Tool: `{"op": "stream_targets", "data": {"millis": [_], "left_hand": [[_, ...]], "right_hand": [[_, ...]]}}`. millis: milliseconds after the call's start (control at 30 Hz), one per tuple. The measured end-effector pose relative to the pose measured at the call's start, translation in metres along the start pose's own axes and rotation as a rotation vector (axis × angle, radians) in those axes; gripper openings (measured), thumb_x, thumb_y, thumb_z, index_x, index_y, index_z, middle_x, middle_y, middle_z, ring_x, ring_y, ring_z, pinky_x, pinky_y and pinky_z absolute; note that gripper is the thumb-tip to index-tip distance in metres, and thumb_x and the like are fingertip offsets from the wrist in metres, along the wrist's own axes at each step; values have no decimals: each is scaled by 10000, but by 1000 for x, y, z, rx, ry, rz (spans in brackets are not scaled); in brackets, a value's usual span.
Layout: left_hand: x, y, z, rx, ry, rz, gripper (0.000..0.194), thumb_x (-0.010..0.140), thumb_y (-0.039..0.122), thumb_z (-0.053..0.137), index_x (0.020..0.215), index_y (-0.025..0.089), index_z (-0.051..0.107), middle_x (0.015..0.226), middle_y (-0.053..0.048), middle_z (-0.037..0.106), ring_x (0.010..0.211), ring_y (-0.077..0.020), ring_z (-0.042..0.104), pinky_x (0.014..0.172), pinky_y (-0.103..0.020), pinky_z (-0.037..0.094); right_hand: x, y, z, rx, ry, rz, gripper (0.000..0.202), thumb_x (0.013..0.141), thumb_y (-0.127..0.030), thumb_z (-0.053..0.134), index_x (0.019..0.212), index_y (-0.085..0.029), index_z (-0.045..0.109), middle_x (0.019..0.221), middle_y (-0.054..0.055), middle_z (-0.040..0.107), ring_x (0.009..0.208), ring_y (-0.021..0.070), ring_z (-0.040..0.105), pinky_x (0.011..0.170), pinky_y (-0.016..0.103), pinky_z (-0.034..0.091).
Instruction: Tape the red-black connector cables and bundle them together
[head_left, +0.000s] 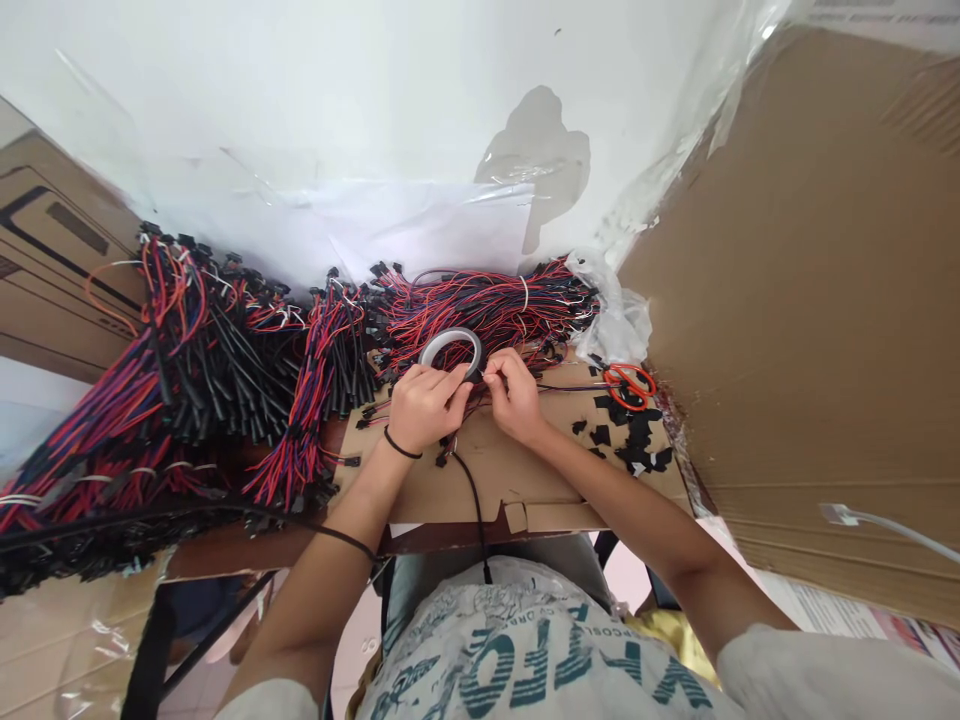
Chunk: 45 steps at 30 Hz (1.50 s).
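Note:
My left hand (424, 405) and my right hand (514, 395) meet over a flat sheet of cardboard (517, 470), fingertips together. Between them stands a roll of black tape (451, 350), its grey core showing; the left fingers grip its lower edge. The right fingers pinch a thin black wire (469, 480) by the roll, and that wire trails down toward my chest. A black band sits on my left wrist.
Bundles of red, black and blue wires (225, 370) with black connectors pile to the left and behind (495, 305). Orange scissors (628, 385) and cut black tape pieces (637, 440) lie right. A large cardboard box (810, 300) stands at right; clear plastic sheeting (420, 230) behind.

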<state>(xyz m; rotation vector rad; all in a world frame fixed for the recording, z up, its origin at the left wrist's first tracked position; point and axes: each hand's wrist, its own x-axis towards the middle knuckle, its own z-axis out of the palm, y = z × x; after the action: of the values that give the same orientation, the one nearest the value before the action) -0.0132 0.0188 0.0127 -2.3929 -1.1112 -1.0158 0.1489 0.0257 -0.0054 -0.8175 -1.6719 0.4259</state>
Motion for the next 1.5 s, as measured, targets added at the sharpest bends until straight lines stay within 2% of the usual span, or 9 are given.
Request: {"op": "stream_targets", "data": {"millis": [200,333,700,867,933,1067,1233,1367,1500], "left_hand": [[2,3,2,40,42,-88,190,845,235,531,868,176,709,555,-9,638,532,-148,596,617,-301,453],[3,6,3,90,105,-115,182,811,226,545,729,191,703,523,0,625,494,-139,570,599,-291,445],[4,11,5,124,66,-187,198,820,246,535,770,181,714,506,0,631,483,-147,587,590,-288,446],[1,8,8,119,57,-174,198,825,249,534,798,176,717,539,-12,655,506,-155,609,603,-293,467],[1,9,9,123,81,-145,192,822,237,538,802,168,717,548,-14,662,503,-155,612,600,-292,471],[1,10,10,132,92,-111,192,825,221,537,804,159,717,546,-16,662,495,-153,608,600,-293,470],[1,11,10,120,0,-150,210,838,242,519,810,177,717,537,-16,655,504,-156,605,600,-302,452],[1,13,10,129,-18,-141,217,845,237,508,785,178,707,518,-14,639,496,-154,594,591,-306,440],[2,14,9,172,33,-34,194,842,218,521,785,158,696,506,-14,620,503,-158,592,595,-308,460]], "right_hand": [[-5,-3,4,23,-34,58,297,973,-398,340,764,-206,428,774,26,479,733,149,462,679,296,402],[-7,-3,5,99,-30,65,260,961,-352,394,752,-202,430,762,17,474,727,140,455,676,282,392],[-7,-4,4,188,-4,195,251,929,-379,455,755,-199,473,768,16,494,730,137,480,671,276,409],[-1,5,-3,109,235,304,286,932,-400,438,1130,-206,509,1003,77,578,803,144,560,681,277,480],[3,6,-8,-7,187,205,342,938,-375,438,1227,-203,503,1111,105,603,903,166,585,771,316,491],[4,3,-11,-316,-44,-54,222,912,-303,534,1070,-216,663,1027,63,709,978,199,606,886,366,447],[-3,2,-9,-491,-54,-192,167,896,-222,557,932,-206,719,872,37,747,835,181,644,792,335,457],[-2,0,-9,-437,-101,-118,199,881,-205,535,811,-193,722,797,51,735,754,171,641,729,308,474],[6,-4,-10,-169,-121,144,188,809,-190,561,691,-186,707,713,39,707,676,151,628,685,272,492]]}}
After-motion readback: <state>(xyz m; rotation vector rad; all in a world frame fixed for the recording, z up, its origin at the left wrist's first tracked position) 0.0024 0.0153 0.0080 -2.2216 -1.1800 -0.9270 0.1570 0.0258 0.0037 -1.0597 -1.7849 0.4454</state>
